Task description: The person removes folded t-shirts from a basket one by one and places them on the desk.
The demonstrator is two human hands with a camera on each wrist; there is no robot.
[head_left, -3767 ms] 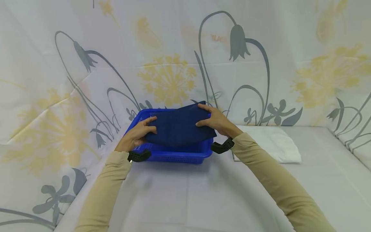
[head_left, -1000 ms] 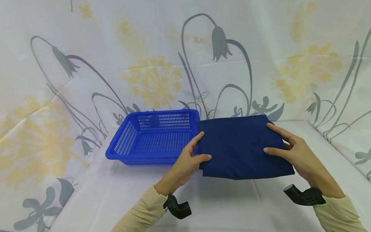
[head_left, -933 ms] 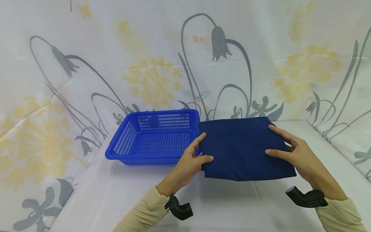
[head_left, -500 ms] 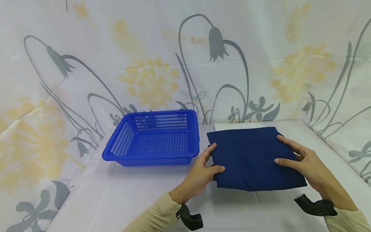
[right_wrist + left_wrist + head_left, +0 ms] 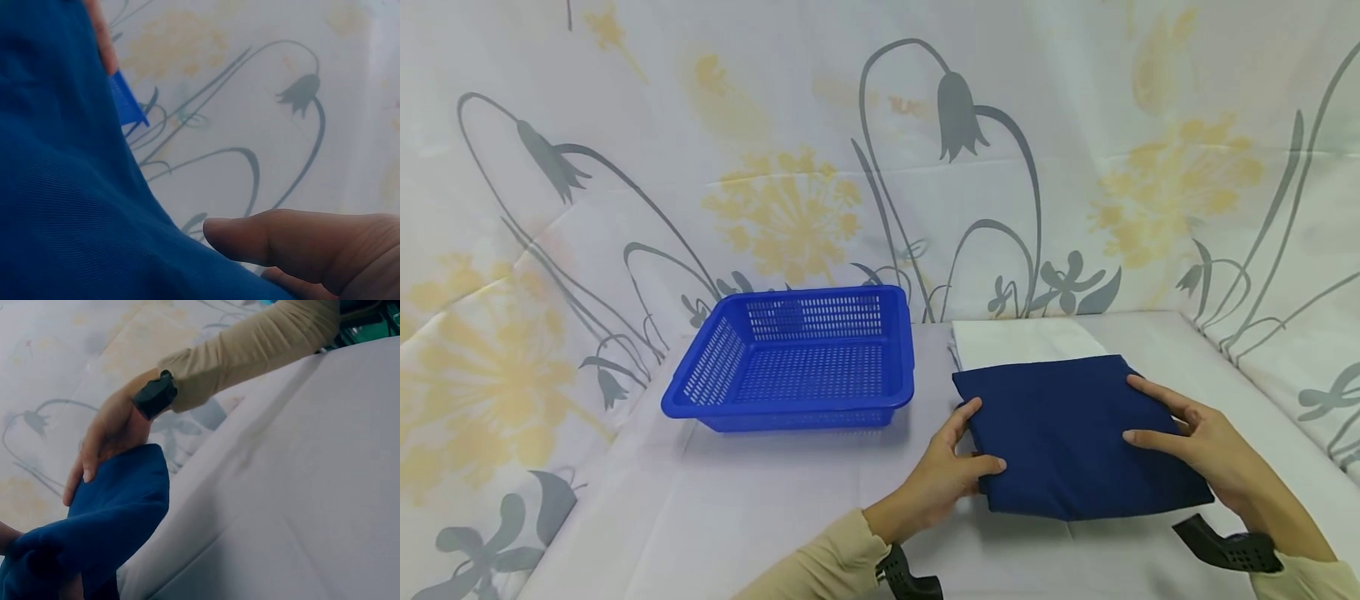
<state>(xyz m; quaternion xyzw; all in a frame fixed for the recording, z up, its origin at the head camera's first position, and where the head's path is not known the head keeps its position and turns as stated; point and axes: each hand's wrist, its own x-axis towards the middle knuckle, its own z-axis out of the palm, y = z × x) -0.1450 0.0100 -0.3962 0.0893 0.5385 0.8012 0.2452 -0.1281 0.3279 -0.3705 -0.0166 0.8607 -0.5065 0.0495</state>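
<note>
A folded navy-blue cloth (image 5: 1075, 437) is held between my two hands above the front right of the white-covered surface. My left hand (image 5: 943, 475) pinches its left edge, thumb on top and other fingers partly hidden. At the opposite edge my right hand (image 5: 1202, 442) grips it the same way. In the left wrist view the cloth (image 5: 125, 487) sags between the hands, and the other hand (image 5: 115, 428) shows at its far end. The right wrist view shows the thumb (image 5: 269, 244) close beside the cloth (image 5: 81, 187).
A blue perforated plastic basket (image 5: 786, 412) stands left of the cloth, with nothing in it. Behind the cloth lies a folded white cloth (image 5: 1026, 340), partly covered from view. A flower-printed fabric (image 5: 820, 108) hangs at the back.
Both hands have carried the navy cloth from over the basket to the right, then lower and nearer to me. More of the white cloth behind shows now. The basket's inside is uncovered.
</note>
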